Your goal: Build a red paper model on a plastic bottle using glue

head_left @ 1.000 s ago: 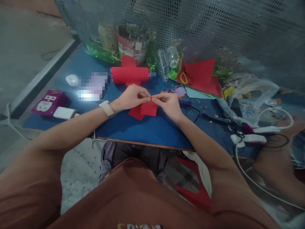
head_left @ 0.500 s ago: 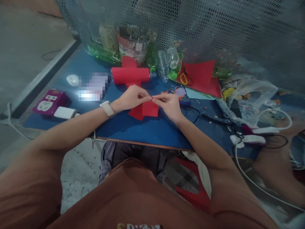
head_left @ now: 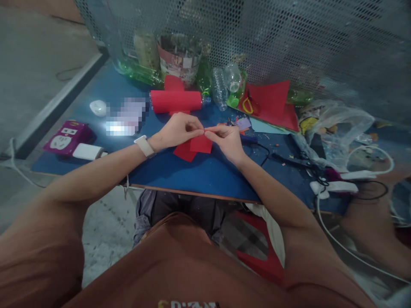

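My left hand [head_left: 182, 130] and my right hand [head_left: 227, 143] meet at the top edge of a small piece of red paper [head_left: 201, 144]. Thumbs and fingertips of both hands pinch that edge, and the sheet hangs down below them. Another red piece of paper [head_left: 185, 154] shows behind and below it, partly covered by the held sheet and my left hand. Just beyond my hands lies a plastic bottle wrapped in red paper [head_left: 176, 101], with red paper flaps sticking out on its far and near sides.
Plastic bottles [head_left: 220, 90] and a patterned pot [head_left: 180, 64] line the mesh at the back. At the right are red sheets [head_left: 269, 100], yellow-handled scissors [head_left: 247, 105], a clear plastic bag [head_left: 337, 128] and cables. A purple power socket [head_left: 68, 139] and a blurred phone [head_left: 128, 115] lie left.
The held red paper has shifted slightly up and to the left, its lower edge tilting a little. Both hands keep their pinch in nearly the same place.
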`<state>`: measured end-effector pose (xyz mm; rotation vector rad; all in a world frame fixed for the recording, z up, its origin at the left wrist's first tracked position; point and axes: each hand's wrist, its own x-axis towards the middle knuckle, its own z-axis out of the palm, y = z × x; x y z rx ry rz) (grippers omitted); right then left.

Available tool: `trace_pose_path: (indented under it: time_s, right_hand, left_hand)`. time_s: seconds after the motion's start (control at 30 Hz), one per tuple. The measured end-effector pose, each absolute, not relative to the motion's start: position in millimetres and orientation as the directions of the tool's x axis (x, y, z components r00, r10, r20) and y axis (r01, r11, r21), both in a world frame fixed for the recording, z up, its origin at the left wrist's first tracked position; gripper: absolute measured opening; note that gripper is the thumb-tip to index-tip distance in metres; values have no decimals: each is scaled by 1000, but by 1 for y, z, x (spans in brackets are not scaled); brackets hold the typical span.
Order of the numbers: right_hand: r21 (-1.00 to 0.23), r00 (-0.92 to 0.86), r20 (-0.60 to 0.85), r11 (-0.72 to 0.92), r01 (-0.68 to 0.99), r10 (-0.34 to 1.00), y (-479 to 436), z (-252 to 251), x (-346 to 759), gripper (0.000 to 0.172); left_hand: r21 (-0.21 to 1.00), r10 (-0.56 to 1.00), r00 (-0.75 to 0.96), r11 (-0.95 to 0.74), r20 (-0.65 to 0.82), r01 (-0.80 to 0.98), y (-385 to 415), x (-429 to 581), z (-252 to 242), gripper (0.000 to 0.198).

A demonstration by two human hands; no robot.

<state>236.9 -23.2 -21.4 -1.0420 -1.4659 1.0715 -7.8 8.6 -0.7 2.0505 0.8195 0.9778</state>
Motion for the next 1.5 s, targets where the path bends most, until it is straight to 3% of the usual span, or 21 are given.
trace_pose_path:
  time_s: [0.2, 0.43, 0.9, 1.5]
  right_hand:
    - [-962, -112, 252, 261, 77, 961, -23, -23, 236, 58]
    - [-966, -89, 242, 249, 75, 966, -23, -22, 236, 52]
    - [-966, -115, 242, 250, 66, 963, -24, -21, 235, 54]
    - [-951, -81, 267, 277, 135, 960, -26, -19, 235, 49]
  left_hand:
    - [814, 779, 510, -533, 365, 232, 8, -7, 0, 25]
    - [754, 772, 531, -568, 349, 331, 7, -6, 1, 41]
    - [804, 780, 519, -534, 349, 262, 8, -7, -2, 28]
    - [836, 792, 528, -490, 307, 248, 8, -6, -2, 30]
